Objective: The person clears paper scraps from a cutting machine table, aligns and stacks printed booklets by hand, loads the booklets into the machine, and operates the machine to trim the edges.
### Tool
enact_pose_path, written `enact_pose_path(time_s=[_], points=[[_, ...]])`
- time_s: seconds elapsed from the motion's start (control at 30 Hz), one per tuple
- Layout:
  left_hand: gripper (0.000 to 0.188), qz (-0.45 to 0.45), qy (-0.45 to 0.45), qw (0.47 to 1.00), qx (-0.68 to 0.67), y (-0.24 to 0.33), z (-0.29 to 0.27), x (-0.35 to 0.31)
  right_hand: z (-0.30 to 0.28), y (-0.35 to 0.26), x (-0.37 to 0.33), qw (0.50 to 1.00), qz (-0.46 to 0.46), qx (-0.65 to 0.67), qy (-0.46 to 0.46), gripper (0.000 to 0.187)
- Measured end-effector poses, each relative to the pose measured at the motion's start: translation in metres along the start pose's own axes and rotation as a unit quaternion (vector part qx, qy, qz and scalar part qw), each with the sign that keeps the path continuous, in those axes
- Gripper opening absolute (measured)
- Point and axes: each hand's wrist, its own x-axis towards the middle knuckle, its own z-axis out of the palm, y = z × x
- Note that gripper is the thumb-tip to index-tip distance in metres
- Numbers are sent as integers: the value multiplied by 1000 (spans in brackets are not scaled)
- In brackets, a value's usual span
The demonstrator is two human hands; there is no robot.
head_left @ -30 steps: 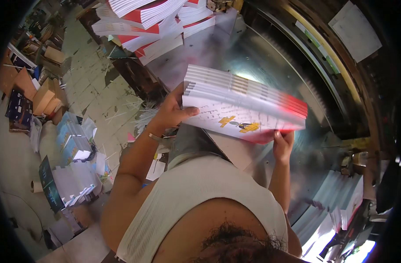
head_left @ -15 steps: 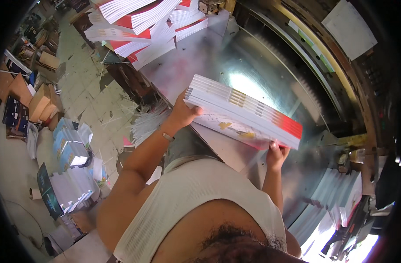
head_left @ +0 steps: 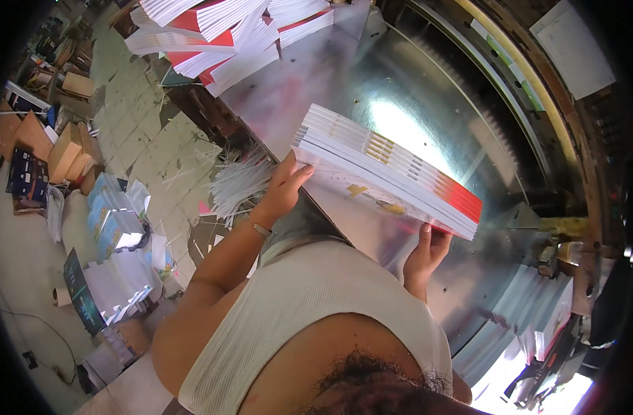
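Observation:
A stack of booklets (head_left: 392, 166) with white page edges and red at the right end is tilted above the metal table (head_left: 337, 83). My left hand (head_left: 283, 190) grips its left end, the thumb lying against the front cover and the other fingers mostly hidden. At the lower right corner my right hand (head_left: 426, 257) holds the near edge, thumb up on the cover and fingers underneath. A yellow and white picture shows on the cover facing me.
More red and white booklets (head_left: 212, 34) lie piled at the table's far left. White paper strips (head_left: 241, 185) hang beside the table edge. Paper stacks (head_left: 520, 311) stand at the right. Bundles (head_left: 119, 221) and boxes (head_left: 67, 155) sit on the left floor.
Both hands have slid a little lower on the stack, and the thumbs have shifted. The stack has turned slightly, showing more of its page edges.

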Motion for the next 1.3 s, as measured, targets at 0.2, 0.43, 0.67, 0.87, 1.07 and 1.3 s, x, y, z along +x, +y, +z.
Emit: enact_pose_path(time_s=[0.2, 0.43, 0.67, 0.87, 1.07, 1.3], points=[[46, -9, -24, 1000, -10, -7, -16, 5, -4, 21, 7, 999, -50, 3, -22, 43], [40, 30, -58, 994, 88, -32, -30, 6, -35, 23, 19, 994, -53, -58, -79, 28], [53, 66, -47, 985, 153, -7, -27, 5, -31, 19, 15, 995, -75, -46, -40, 25], [52, 31, -59, 981, 184, -2, -24, 8, -48, 59, 22, 988, -114, -91, -56, 24], [50, 120, -51, 961, 245, 11, -24, 8, -56, 26, 35, 970, -129, -147, -146, 28], [55, 66, -42, 989, 126, -4, -24, 6, -58, 23, 31, 986, -70, -104, -107, 29]])
